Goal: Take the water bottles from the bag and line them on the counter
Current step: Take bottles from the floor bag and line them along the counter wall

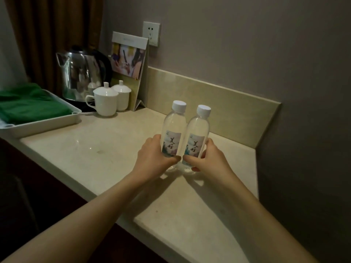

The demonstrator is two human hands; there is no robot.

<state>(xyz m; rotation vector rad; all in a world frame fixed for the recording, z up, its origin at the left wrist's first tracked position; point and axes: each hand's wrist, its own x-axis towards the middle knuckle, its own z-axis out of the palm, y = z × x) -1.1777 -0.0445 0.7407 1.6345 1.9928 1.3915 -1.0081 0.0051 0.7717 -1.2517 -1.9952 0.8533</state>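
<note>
We see white caps (179,105) on clear bottles (173,128), a green cloth (28,105), and white lidded cups (103,101).

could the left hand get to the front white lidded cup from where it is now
Probably yes. The left hand grips the left bottle, so it must let go first. Bare counter lies between it and the front lidded cup, with nothing standing in the way.
</note>
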